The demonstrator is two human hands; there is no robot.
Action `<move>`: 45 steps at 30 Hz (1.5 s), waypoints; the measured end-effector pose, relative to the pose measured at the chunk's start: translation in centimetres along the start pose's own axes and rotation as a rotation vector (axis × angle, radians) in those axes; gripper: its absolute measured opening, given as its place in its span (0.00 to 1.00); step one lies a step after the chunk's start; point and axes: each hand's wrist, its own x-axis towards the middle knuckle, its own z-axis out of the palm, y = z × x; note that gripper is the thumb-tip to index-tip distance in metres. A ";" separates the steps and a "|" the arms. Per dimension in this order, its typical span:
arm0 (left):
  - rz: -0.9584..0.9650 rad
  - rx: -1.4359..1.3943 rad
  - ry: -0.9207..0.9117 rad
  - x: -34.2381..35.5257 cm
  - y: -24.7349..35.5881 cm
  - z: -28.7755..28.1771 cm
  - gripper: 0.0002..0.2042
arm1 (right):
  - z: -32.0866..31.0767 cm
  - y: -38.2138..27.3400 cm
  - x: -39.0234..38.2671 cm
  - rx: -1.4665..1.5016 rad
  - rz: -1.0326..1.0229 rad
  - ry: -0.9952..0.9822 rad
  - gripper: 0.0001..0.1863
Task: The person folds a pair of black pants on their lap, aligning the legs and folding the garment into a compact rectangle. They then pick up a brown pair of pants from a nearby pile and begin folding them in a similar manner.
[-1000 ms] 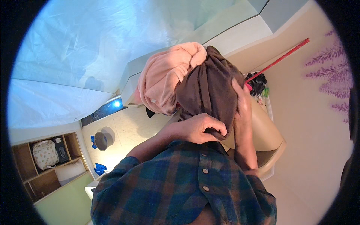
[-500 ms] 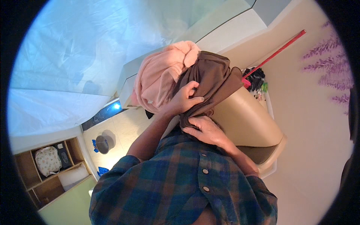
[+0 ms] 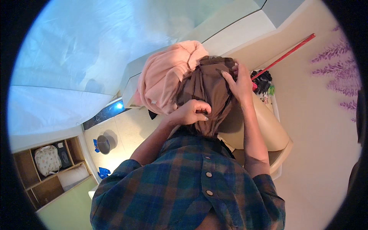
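Note:
A dark brown cloth garment [image 3: 211, 82] lies bunched in front of me, its exact kind hidden by the folds. My left hand [image 3: 189, 112] is on its near left part, fingers curled into the folds. At the far right edge of the garment, my right hand [image 3: 241, 84] has the thumb on top and the fingers round the edge. A heaped pink fleecy cloth [image 3: 165, 78] rests against the garment's left side.
A beige padded seat [image 3: 262, 126] is on the right. Beyond it are a red stick [image 3: 287, 53] and a bin of dark items [image 3: 262, 82]. A grey bucket [image 3: 103, 144] stands on the floor, left. Wooden shelves [image 3: 50, 189] hold a patterned bag [image 3: 47, 160]. Pale sheeting [image 3: 88, 46] hangs at the far left.
My right hand has moved from the garment's near edge up to its far right edge. The garment's right side is drawn inward, and my left hand has shifted slightly nearer me.

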 end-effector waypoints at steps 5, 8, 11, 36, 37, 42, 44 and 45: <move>-0.099 -0.072 -0.050 -0.1 0.0 0.6 0.09 | 2.7 2.8 0.3 0.063 0.105 -0.168 0.14; 0.022 -0.050 0.039 0.0 -1.2 0.9 0.08 | 3.0 3.5 -0.2 0.059 0.016 -0.124 0.10; 0.018 -0.088 0.044 -0.2 -1.1 0.8 0.07 | 2.8 3.6 -0.3 0.115 0.019 -0.063 0.08; -0.113 -0.850 0.492 4.7 -3.6 0.4 0.15 | -0.4 -5.6 -8.9 0.523 -0.150 -0.662 0.05; -0.064 -0.848 0.511 4.7 -4.0 0.8 0.13 | -0.8 -5.7 -8.0 0.500 -0.152 -0.587 0.05; 0.004 -0.853 0.435 4.2 -5.6 1.0 0.11 | -0.7 -5.3 -2.3 0.090 -0.438 -0.101 0.12; -0.029 -0.957 0.433 3.8 -4.2 1.0 0.12 | 0.1 -3.5 -2.7 -0.013 -0.397 -0.191 0.15; -0.049 -0.989 0.488 3.7 -4.0 1.2 0.13 | 0.4 -2.6 -3.3 -0.066 -0.382 -0.236 0.14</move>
